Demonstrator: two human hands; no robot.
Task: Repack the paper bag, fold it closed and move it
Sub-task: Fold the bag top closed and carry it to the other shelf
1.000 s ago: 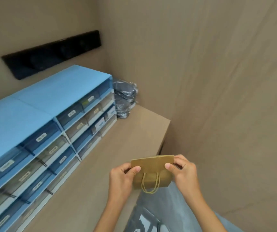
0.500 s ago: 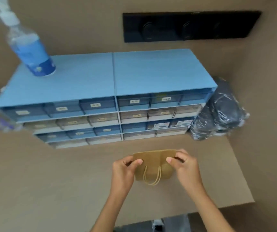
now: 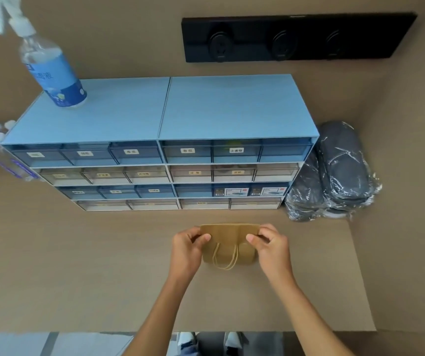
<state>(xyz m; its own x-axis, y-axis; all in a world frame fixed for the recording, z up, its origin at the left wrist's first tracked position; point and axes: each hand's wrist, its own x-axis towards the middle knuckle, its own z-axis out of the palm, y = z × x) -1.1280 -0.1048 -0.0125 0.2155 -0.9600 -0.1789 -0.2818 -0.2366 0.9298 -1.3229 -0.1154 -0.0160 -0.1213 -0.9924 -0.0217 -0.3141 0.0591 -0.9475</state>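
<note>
Brown tabletop [image 3: 77,278] w/ brown walls behind. My left hand [image 3: 187,249] and right hand [image 3: 270,246] each pinch a top corner of the small paper bag [image 3: 229,242], held near the table's middle, toward the back edge; top folded over, twine handles hanging in front. Contents hidden. Behind it, blue drawer unit [image 3: 165,140] along the back edge; labels too small to read. Spray bottle [image 3: 52,73] on top, text blurred, head cut off. Plastic-wrapped dark bundles [image 3: 334,173] at back right corner.

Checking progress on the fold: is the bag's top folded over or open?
Folded over. The bag's top flap lies flat against its front, pinched at each end by the left hand and right hand.
</note>
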